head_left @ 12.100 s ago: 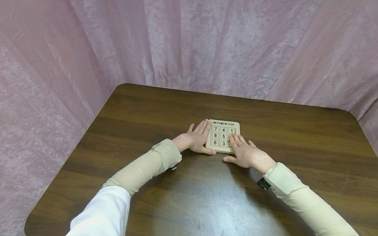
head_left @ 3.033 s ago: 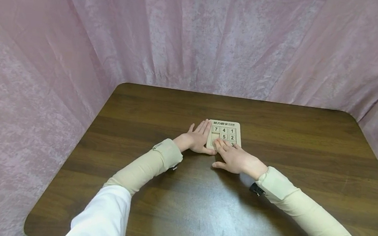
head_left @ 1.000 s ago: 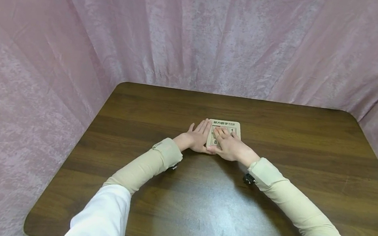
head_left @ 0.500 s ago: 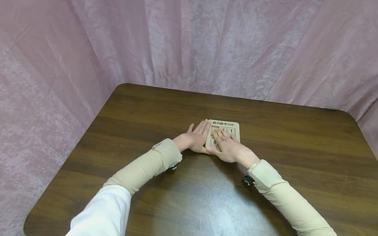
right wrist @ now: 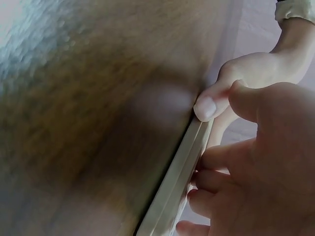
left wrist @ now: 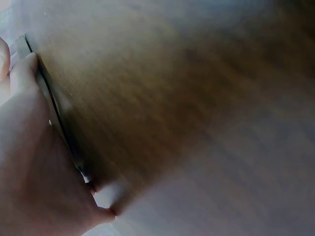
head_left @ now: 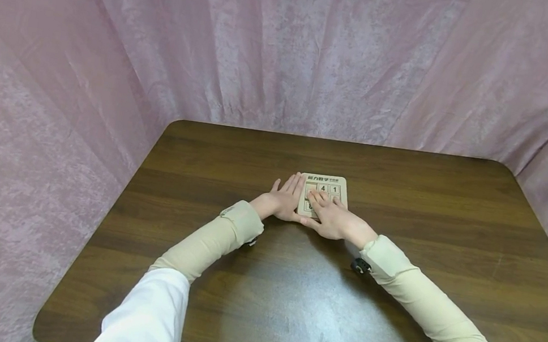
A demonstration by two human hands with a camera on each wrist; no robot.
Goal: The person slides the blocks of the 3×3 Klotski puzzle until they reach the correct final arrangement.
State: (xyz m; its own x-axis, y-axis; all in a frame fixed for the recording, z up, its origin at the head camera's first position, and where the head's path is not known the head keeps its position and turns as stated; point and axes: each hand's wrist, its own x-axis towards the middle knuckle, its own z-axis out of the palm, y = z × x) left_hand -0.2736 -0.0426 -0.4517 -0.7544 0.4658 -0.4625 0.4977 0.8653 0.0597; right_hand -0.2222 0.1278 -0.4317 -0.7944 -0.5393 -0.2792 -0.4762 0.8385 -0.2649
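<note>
A pale wooden sliding number puzzle lies flat on the table. My left hand rests along its left edge, fingers straight, thumb at the near edge. My right hand reaches over the board from the near right, its fairly straight fingers touching the left and middle of the tile grid. Tiles 4 and 1 show in the top row; the top-left slot looks vacant. The right fingers hide most lower tiles. In the right wrist view, both thumbs meet near the board's side.
The brown wood-grain table extends around the puzzle, with rounded far corners. Pink curtains hang behind it and at the sides. A small dark device sits under the right wrist.
Over the last second my right fingertips slide slightly nearer, uncovering tile 4. Earlier, tile 7 stood in the top-left slot and the right hand lay lower and farther right. The left hand stays put.
</note>
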